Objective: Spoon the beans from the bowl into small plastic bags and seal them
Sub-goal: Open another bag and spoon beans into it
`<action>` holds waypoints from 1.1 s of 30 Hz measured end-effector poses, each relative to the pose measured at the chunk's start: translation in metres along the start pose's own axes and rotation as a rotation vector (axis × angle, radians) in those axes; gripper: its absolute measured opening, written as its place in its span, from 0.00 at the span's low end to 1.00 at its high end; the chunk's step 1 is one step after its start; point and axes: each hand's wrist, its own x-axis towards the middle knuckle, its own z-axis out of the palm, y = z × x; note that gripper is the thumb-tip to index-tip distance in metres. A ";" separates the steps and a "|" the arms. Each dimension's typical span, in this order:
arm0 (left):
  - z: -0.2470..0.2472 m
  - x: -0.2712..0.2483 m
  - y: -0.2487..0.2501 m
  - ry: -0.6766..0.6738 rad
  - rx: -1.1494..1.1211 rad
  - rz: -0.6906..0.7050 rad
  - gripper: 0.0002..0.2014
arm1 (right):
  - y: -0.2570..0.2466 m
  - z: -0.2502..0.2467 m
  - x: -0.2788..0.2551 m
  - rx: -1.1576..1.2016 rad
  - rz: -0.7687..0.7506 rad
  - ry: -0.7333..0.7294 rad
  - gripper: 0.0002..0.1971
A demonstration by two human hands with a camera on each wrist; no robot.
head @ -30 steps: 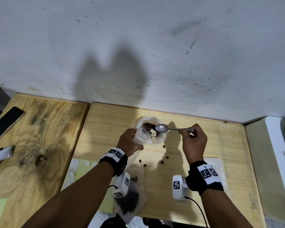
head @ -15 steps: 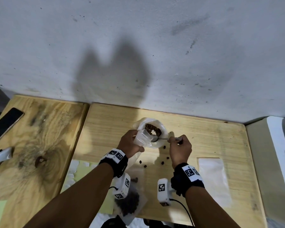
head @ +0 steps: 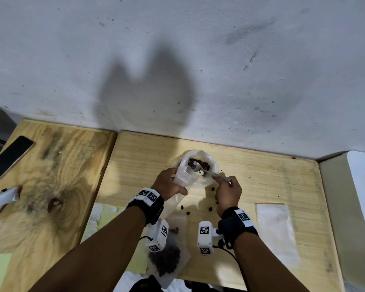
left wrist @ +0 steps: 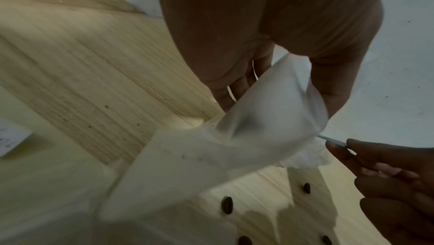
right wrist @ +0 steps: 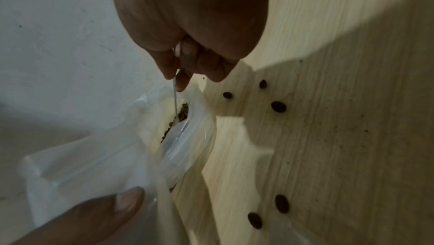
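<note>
A white bowl (head: 211,165) of dark beans (head: 204,164) stands near the wall on the pale wooden board. My left hand (head: 169,184) grips a small translucent plastic bag (head: 182,178) with its mouth held wide at the bowl's near left rim; the same bag (left wrist: 270,119) fills the left wrist view. My right hand (head: 228,191) pinches the handle of a metal spoon (head: 207,171), whose tip is down among the beans in the bowl. In the right wrist view the spoon handle (right wrist: 175,98) runs from my fingertips into the bowl.
Loose beans (head: 188,212) lie scattered on the board in front of the bowl. A filled bag of beans (head: 167,260) lies at the near edge, and an empty flat bag (head: 274,230) lies to the right. A phone (head: 11,155) rests on the left table.
My right hand has swung the spoon from level above the bowl down to its near side and dipped the tip into the beans. My left hand has kept the bag at the rim.
</note>
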 end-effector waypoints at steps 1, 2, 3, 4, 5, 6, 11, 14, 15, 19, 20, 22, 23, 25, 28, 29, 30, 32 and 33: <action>-0.001 0.000 0.000 0.001 -0.005 0.000 0.34 | -0.001 -0.002 0.001 0.018 -0.002 -0.014 0.19; -0.002 0.001 0.000 0.006 -0.011 0.004 0.32 | -0.002 -0.005 0.002 0.037 -0.003 -0.025 0.19; -0.003 0.001 -0.001 0.014 -0.016 0.006 0.31 | -0.003 -0.007 0.003 0.053 -0.003 -0.032 0.18; -0.003 0.001 -0.001 0.020 -0.019 0.008 0.30 | -0.006 -0.011 0.003 0.067 -0.003 -0.036 0.17; -0.003 0.002 -0.001 0.026 -0.019 0.009 0.31 | -0.008 -0.015 0.004 0.079 -0.002 -0.042 0.16; -0.003 0.002 -0.001 0.030 -0.016 0.011 0.32 | -0.011 -0.020 0.005 0.089 -0.006 -0.050 0.16; 0.001 0.000 -0.003 0.056 0.012 0.030 0.38 | -0.031 -0.045 0.001 0.158 -0.090 -0.125 0.19; 0.004 -0.004 -0.003 0.068 0.041 0.059 0.41 | -0.048 -0.057 -0.007 0.160 -0.180 -0.191 0.18; 0.005 -0.005 -0.003 0.070 0.048 0.070 0.42 | -0.054 -0.060 -0.010 0.154 -0.222 -0.226 0.14; 0.008 -0.007 -0.003 0.066 0.069 0.106 0.45 | -0.070 -0.058 -0.024 -0.041 -0.452 -0.378 0.16; 0.008 -0.007 -0.003 0.068 0.076 0.108 0.46 | -0.072 -0.055 -0.027 -0.128 -0.511 -0.411 0.17; 0.008 -0.008 -0.003 0.073 0.092 0.108 0.46 | -0.075 -0.051 -0.031 -0.236 -0.574 -0.452 0.16; 0.007 -0.007 -0.003 0.075 0.093 0.099 0.46 | -0.076 -0.050 -0.031 -0.234 -0.578 -0.442 0.16; 0.005 -0.006 -0.004 0.079 0.079 0.072 0.46 | -0.075 -0.050 -0.026 -0.133 -0.565 -0.349 0.15; 0.003 -0.005 -0.005 0.077 0.061 0.038 0.48 | -0.066 -0.046 -0.014 -0.079 -0.565 -0.152 0.12; 0.003 -0.005 -0.006 0.077 0.062 0.034 0.48 | -0.061 -0.042 -0.012 -0.109 -0.571 -0.113 0.14; 0.003 -0.005 -0.006 0.077 0.063 0.034 0.48 | -0.056 -0.038 -0.012 -0.148 -0.577 -0.090 0.15; 0.005 -0.005 -0.008 0.084 0.061 0.050 0.47 | -0.045 -0.029 -0.010 -0.223 -0.591 -0.084 0.17; 0.006 -0.005 -0.008 0.085 0.062 0.058 0.47 | -0.040 -0.025 -0.010 -0.251 -0.592 -0.096 0.18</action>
